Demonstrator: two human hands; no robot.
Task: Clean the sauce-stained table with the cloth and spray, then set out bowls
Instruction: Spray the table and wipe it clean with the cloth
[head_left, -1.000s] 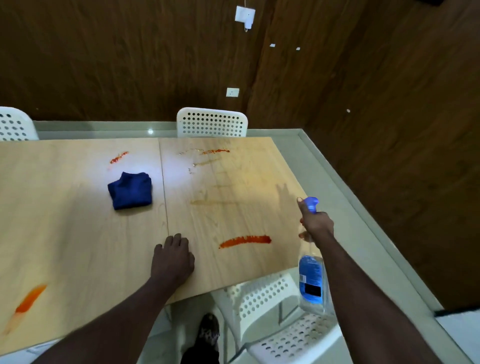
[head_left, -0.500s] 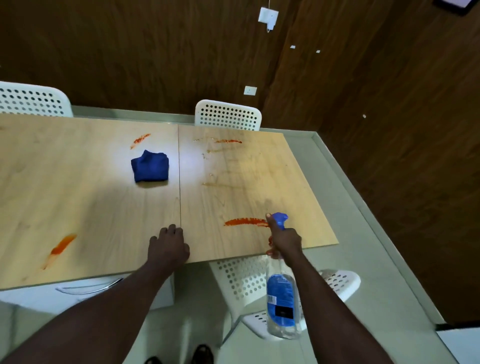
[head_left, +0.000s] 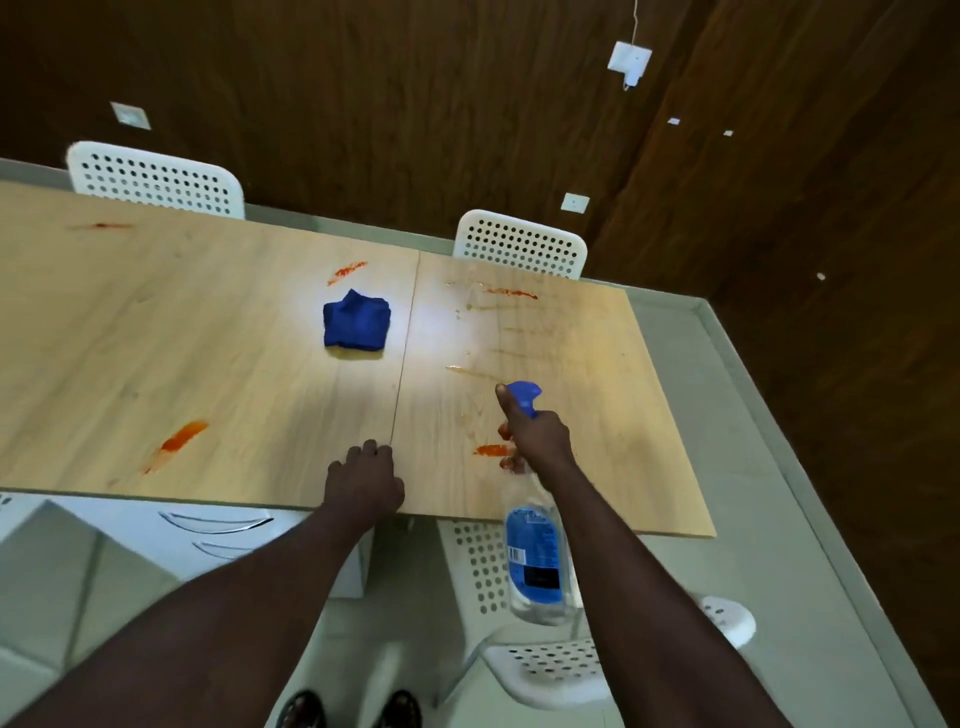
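We are gripping the spray bottle (head_left: 537, 561) by its neck with the right hand (head_left: 537, 441), fingers wrapped round it, forefinger lying beside the blue nozzle head (head_left: 525, 395), which is pointing toward twelve o'clock over the surface (head_left: 208, 332). We are resting the left hand (head_left: 366, 488) on the near edge, fingers loosely bent, holding nothing. The blue cloth (head_left: 357, 326) is lying bunched at twelve o'clock from it, well apart. A sauce streak (head_left: 182, 436) is showing at nine o'clock from it.
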